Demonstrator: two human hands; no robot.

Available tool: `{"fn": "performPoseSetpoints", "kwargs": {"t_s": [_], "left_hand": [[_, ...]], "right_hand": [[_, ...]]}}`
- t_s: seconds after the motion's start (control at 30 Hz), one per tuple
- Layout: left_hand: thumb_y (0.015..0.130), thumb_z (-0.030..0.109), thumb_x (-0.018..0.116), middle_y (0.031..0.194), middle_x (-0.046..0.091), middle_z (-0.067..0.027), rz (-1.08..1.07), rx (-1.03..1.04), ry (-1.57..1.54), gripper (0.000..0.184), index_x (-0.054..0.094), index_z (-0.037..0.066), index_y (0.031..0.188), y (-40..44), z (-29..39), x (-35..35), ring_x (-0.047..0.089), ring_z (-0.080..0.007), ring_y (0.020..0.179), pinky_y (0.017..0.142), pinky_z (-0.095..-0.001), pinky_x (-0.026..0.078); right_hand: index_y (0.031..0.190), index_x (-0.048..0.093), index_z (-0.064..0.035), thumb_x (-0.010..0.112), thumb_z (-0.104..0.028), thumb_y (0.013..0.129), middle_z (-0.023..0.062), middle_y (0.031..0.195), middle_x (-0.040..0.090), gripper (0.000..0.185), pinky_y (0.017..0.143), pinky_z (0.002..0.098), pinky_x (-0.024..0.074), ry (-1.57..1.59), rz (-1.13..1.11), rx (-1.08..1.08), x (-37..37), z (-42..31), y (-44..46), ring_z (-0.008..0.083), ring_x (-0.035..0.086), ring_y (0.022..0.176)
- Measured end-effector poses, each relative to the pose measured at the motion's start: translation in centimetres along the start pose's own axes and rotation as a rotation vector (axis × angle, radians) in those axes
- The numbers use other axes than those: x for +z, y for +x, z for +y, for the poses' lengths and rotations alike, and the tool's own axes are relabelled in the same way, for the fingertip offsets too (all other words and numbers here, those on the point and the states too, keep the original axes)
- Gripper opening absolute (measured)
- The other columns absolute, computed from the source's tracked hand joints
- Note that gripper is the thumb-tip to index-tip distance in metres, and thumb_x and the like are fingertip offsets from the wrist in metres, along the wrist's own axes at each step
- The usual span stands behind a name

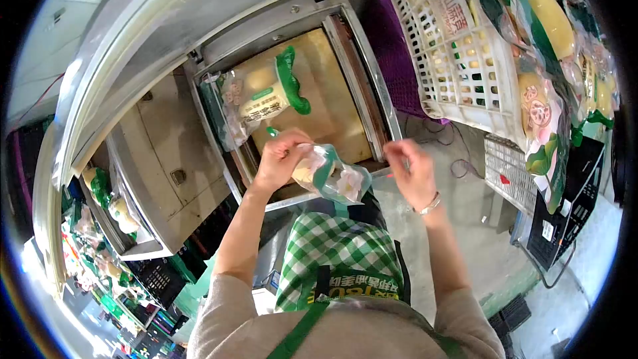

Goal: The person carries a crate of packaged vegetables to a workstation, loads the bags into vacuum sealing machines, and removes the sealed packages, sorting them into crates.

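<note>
Purple crate point(392, 60) beside a white basket point(508, 86), pale floor point(458, 226), perhaps a black crate point(541, 246) at right.

Machine bed point(329, 93) looked smooth, satin; metal frame point(370, 73) around it was dull. Held bag point(335, 178) at the bed's near edge and packed bag point(264, 96) on the bed were glossy plastic. White crate point(492, 110) right of the bed was smooth plastic; apron point(335, 246) on bed's near side, matt cloth.

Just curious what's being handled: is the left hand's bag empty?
Not empty: the bag shows something pale yellow inside, near the left hand.
</note>
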State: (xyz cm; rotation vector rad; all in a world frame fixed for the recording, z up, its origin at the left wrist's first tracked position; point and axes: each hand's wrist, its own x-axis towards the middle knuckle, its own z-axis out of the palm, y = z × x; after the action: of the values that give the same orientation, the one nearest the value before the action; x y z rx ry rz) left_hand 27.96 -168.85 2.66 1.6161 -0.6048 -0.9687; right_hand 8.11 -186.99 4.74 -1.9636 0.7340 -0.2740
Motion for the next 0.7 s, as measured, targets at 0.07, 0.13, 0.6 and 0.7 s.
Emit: {"fn": "performPoseSetpoints", "kwargs": {"t_s": [0.07, 0.13, 0.6, 0.7], "left_hand": [[0.079, -0.005, 0.054, 0.080, 0.057, -0.0060, 0.031, 0.052, -0.011, 0.005, 0.058, -0.002, 0.080, 0.4, -0.6, 0.0, 0.054, -0.0133, 0.072, 0.065, -0.0237, 0.042], [0.080, -0.003, 0.055, 0.080, 0.056, -0.0059, 0.048, 0.072, -0.036, 0.003, 0.058, -0.002, 0.081, 0.4, -0.9, 0.2, 0.052, -0.0118, 0.071, 0.064, -0.0223, 0.041], [0.086, -0.001, 0.046, 0.090, 0.063, -0.0093, 0.147, 0.112, 0.055, 0.015, 0.061, 0.000, 0.087, -1.0, -1.0, -4.8, 0.058, -0.0191, 0.086, 0.078, -0.0314, 0.045], [0.089, 0.007, 0.047, 0.086, 0.062, -0.0098, 0.113, 0.135, 0.000, 0.015, 0.059, -0.001, 0.083, -3.9, -1.7, -6.4, 0.058, -0.0204, 0.085, 0.082, -0.0364, 0.044]], "right_hand": [[0.096, 0.054, -0.0011, 0.062, -0.005, 0.075, 0.0121, 0.085, 0.060, 0.023, 0.068, 0.0301, 0.0482, 0.062, -0.143, -0.001, 0.6, 0.9, -1.9, 0.0233, 0.060, 0.074], [0.101, 0.052, -0.0012, 0.066, -0.006, 0.070, 0.0135, 0.093, 0.058, 0.035, 0.075, 0.0337, 0.0480, 0.134, -0.281, 0.060, 1.6, 0.6, -3.9, 0.0253, 0.059, 0.083], [0.075, 0.056, 0.0003, 0.060, 0.003, 0.072, 0.0123, 0.067, 0.057, 0.005, 0.051, 0.0295, 0.0447, 0.177, 0.158, 0.057, 7.3, -3.6, -7.0, 0.0273, 0.056, 0.057], [0.074, 0.056, -0.0004, 0.059, 0.003, 0.074, 0.0126, 0.070, 0.058, 0.005, 0.051, 0.0294, 0.0456, 0.228, 0.209, -0.088, 8.3, -4.1, -8.8, 0.0258, 0.058, 0.059]]}}
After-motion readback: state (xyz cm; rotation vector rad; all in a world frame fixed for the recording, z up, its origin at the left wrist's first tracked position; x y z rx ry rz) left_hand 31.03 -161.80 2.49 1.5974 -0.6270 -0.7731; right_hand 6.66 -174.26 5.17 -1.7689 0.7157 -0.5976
